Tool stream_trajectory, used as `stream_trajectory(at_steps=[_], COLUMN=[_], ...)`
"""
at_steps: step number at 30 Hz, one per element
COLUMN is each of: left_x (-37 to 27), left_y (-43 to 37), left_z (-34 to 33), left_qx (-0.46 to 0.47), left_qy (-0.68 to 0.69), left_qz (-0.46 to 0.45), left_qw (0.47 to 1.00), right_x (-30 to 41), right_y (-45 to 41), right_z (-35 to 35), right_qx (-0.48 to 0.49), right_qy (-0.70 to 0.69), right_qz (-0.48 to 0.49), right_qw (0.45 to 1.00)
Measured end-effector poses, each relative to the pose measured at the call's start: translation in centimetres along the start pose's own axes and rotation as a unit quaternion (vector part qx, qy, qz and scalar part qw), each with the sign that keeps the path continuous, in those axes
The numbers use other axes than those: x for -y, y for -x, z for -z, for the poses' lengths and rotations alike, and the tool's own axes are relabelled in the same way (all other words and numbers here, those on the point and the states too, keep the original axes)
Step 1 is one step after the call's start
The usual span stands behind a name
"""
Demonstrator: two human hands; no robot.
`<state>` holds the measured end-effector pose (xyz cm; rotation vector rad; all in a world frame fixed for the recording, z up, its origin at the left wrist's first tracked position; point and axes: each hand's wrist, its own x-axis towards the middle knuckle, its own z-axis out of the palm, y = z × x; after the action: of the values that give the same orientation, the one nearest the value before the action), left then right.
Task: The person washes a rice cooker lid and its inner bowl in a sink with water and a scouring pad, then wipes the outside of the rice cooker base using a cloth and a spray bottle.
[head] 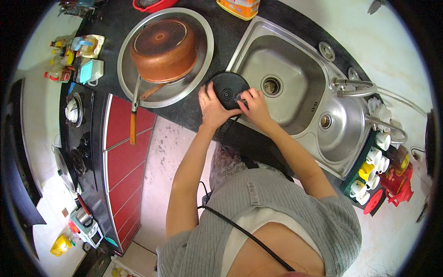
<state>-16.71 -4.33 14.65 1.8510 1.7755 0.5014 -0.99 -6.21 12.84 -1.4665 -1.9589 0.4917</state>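
A round black electric kettle base (pixel 221 81), with a ringed connector in its middle, is on the counter's front edge beside the sink. My left hand (pixel 213 107) grips its near left rim, fingers spread over the top and thumb along the near side. In my right hand (pixel 255 104) is a dark grey wire scrubber (pixel 241 99), pressed against the right part of the base. A short black cord shows beneath the near rim; the underside is hidden.
Left of the base, a wide steel basin (pixel 208 52) holds an upturned copper-coloured pot (pixel 162 59) and wooden-handled tools. A double steel sink (pixel 287 117) with faucets lies to the right. Mugs (pixel 367 171) stand past it. Bottles (pixel 60 74) and a stove (pixel 81 145) are at left.
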Motion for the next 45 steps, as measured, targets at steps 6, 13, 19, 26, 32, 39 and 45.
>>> stream_trajectory(at_steps=[6,13,19,26,32,39,45], left_x=[-0.4,-0.9,0.1,0.0,0.3,0.6,0.6], left_y=[-0.8,-1.4,-1.8,-2.2,-2.2,-2.5,-2.9], left_z=[-0.7,-0.7,-0.4,0.3,0.2,0.8,0.3], left_qx=[0.007,0.027,0.035,0.059,0.066,0.075,0.071], left_qy=[-0.031,-0.046,-0.034,-0.029,-0.029,0.001,-0.022], left_qz=[-0.008,-0.029,-0.057,-0.042,-0.071,-0.055,-0.097], left_qw=[0.999,0.998,0.997,0.997,0.995,0.996,0.993], right_x=[0.1,-3.8,-1.3,-2.3,-3.2,-2.2,-4.5], right_y=[1.0,-8.7,-2.6,-4.7,-6.8,-2.2,-9.6], right_z=[-0.8,-1.6,-2.0,-2.2,-2.5,-1.9,-2.5], right_qx=[-0.021,-0.027,0.030,-0.050,-0.093,0.001,-0.073], right_qy=[0.023,-0.007,0.016,0.001,-0.008,0.003,0.000], right_qz=[-0.041,-0.027,-0.037,-0.023,-0.035,-0.058,-0.016], right_qw=[0.999,0.999,0.999,0.998,0.995,0.998,0.997])
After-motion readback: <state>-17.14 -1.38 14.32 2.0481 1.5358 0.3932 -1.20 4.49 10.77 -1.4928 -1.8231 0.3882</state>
